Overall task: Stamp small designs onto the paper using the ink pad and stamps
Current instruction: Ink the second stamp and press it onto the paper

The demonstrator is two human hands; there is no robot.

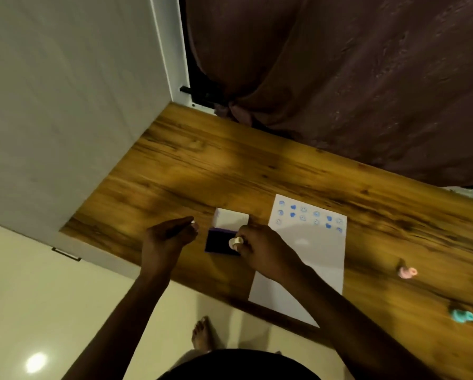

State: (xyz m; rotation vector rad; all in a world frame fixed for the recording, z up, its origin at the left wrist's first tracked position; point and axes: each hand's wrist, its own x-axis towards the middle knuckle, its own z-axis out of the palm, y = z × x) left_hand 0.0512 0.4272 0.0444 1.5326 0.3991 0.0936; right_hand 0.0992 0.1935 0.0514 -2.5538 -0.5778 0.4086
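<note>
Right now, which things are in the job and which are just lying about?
In the job:
right hand holding cream stamp
ink pad, lid open
paper
left hand

Lying about:
pink stamp
teal stamp
curtain

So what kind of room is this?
Probably a room at home, not a workshop: a wooden desk beside a white cupboard, a brown curtain behind it, and a bare foot on the tiled floor.
</note>
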